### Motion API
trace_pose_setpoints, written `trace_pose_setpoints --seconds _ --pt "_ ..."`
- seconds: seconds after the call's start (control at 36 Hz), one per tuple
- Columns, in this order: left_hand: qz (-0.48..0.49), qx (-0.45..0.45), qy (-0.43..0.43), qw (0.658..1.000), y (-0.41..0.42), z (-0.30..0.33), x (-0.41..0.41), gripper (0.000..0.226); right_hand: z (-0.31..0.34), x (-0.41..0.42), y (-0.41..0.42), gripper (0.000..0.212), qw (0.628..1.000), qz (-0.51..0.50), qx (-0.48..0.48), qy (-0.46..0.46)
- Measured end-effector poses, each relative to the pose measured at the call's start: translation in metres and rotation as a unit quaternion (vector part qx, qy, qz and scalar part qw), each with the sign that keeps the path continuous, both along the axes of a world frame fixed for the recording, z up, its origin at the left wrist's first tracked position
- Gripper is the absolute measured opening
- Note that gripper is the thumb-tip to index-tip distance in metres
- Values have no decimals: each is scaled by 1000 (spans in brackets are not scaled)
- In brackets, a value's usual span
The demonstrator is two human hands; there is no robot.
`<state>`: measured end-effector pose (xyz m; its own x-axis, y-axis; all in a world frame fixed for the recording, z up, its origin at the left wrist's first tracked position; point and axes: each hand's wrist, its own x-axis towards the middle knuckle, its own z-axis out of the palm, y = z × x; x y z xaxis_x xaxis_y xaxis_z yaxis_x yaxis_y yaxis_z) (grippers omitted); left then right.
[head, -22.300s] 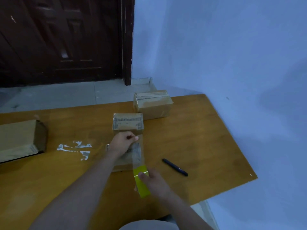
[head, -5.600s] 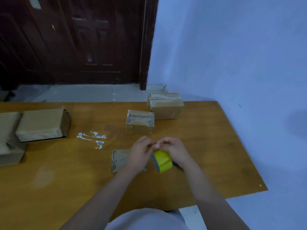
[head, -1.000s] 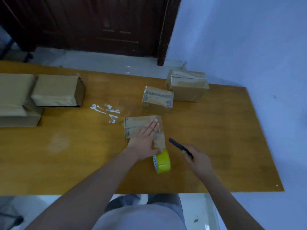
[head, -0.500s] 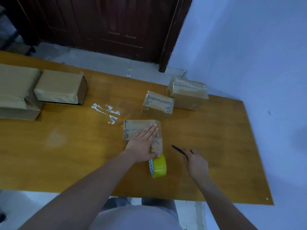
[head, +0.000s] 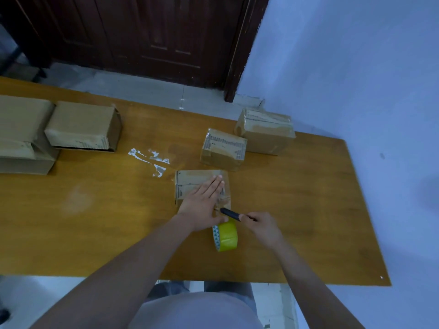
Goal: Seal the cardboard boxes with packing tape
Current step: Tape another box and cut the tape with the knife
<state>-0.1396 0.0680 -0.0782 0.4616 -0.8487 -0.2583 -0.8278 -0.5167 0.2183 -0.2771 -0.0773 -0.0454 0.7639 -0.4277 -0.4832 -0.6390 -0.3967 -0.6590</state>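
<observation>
A small flat cardboard box lies on the wooden table in front of me. My left hand presses flat on its top, fingers straight. A strip of clear tape runs from the box's near right edge to a yellow tape roll standing on the table just below. My right hand grips a black pen-like cutter, whose tip touches the tape strip at the box's near edge.
Two taped boxes sit behind: one close, one at the far right edge. Larger boxes are stacked at the left. White residue marks the tabletop. A dark door and blue wall lie beyond.
My right hand picked the black cutter up off the table and brought it left to the tape at the box's near edge. The left hand stayed flat on the box.
</observation>
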Motion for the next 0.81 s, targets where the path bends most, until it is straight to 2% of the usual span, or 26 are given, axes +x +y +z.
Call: trace_pose_setpoints --seconds 0.06,0.14,0.19,0.28,0.36,0.5,0.56,0.58,0.67,0.78,0.81 --pt "2 -4 1 1000 0 -1 0 99 1 4 -2 48 1000 -7 -15 12" --pt "5 -9 1 1000 0 -1 0 99 2 5 -9 45 995 -14 -89 40" --pt "2 -10 0 1000 1 -1 0 101 -3 1 -19 41 989 -66 -122 51" --pt "5 -12 3 1000 1 -2 -2 102 -16 -9 -33 35 980 -131 -123 91" --pt "8 -20 10 1000 1 -4 -1 103 -33 -16 -32 30 967 -133 -146 159" --pt "6 -14 7 1000 1 -3 -1 104 -55 -14 -16 36 955 -128 -181 197" --pt "9 -11 8 1000 0 -2 -1 104 -59 -9 -7 39 945 -131 -235 186" --pt "10 -9 7 1000 0 -2 -1 105 -60 -5 -2 42 950 -140 -244 138" --pt "10 -8 11 1000 -1 -1 1 104 -58 10 15 40 980 -120 -152 -44" --pt "13 2 20 1000 -1 -2 2 101 -57 26 34 11 987 -109 38 -109" --pt "17 6 26 1000 -2 -1 1 100 -55 27 37 15 981 -133 75 -119"
